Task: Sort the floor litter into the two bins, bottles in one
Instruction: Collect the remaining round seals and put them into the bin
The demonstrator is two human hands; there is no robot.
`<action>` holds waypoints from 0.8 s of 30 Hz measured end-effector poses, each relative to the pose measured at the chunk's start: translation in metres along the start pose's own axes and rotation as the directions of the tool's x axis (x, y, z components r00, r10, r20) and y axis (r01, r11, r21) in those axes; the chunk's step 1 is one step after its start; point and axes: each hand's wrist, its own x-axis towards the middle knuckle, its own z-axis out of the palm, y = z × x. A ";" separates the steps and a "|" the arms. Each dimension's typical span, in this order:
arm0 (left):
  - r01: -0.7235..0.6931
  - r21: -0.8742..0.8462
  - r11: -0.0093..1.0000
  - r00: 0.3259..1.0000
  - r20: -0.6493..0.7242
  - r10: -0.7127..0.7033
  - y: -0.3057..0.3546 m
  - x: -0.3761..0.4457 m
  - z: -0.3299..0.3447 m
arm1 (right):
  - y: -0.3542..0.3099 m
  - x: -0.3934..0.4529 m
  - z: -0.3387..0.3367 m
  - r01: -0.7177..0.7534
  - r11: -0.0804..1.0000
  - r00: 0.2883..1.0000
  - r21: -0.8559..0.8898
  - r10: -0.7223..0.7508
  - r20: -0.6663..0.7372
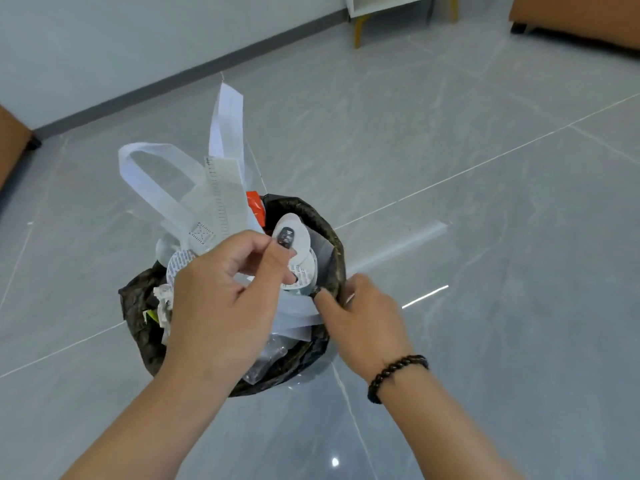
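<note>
Grey floor [450,168] around full bin [337,251]

The glossy grey tiled floor [450,168] carries a round bin [337,251] lined with a black bag and heaped with litter. A yellow-legged white cabinet [391,8] stands at the far wall.

Bin [334,247] on floor [485,202], centre of view, liner bag [138,317] draped over rim. Carrier bag [207,188] stands in bin at rear left, handles rising above rim. Round lids [294,237] on top of litter, right of carrier bag. Crumpled paper [162,303] at left rim. Left hand [221,299] above bin; right hand [363,313] at right rim. Table leg [360,29] far behind, wall [104,46] rear left.
</note>
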 end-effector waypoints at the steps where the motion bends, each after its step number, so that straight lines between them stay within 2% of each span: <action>1: 0.010 -0.028 1.000 1.000 0.002 -0.010 0.003 -0.001 0.002 | 0.003 0.002 0.006 0.009 1.000 1.000 0.012 -0.009 0.016; 4: -0.004 -0.027 1.000 0.997 0.081 0.006 0.016 -0.003 0.012 | 0.003 0.008 0.012 0.082 0.996 0.994 0.026 -0.080 -0.068; 7: -0.066 -0.011 0.998 0.989 0.132 0.067 0.030 -0.006 0.021 | 0.011 0.010 -0.007 0.067 0.994 0.996 0.087 -0.061 -0.068; 10: -0.106 -0.069 0.992 0.975 0.191 0.117 0.051 -0.009 0.028 | 0.030 -0.002 -0.048 0.052 0.995 0.995 0.080 -0.045 -0.085; 15: -0.155 -0.175 0.972 0.900 0.380 0.212 0.085 -0.027 0.058 | 0.077 -0.052 -0.146 -0.071 0.997 0.971 -0.008 0.067 -0.230; 17: -0.188 -0.184 0.965 0.827 0.500 0.256 0.097 -0.039 0.076 | 0.098 -0.076 -0.180 -0.167 0.986 0.935 -0.022 0.152 -0.320; 20: -0.315 -0.171 0.934 0.675 0.651 0.347 0.115 -0.060 0.112 | 0.128 -0.111 -0.216 -0.271 0.961 0.865 0.052 0.267 -0.424; 22: -0.406 -0.185 0.895 0.589 0.696 0.411 0.128 -0.073 0.132 | 0.148 -0.129 -0.228 -0.314 0.938 0.823 0.144 0.345 -0.452; 24: -0.485 -0.257 0.836 0.520 0.684 0.512 0.141 -0.087 0.152 | 0.167 -0.150 -0.238 -0.329 0.918 0.773 0.220 0.396 -0.496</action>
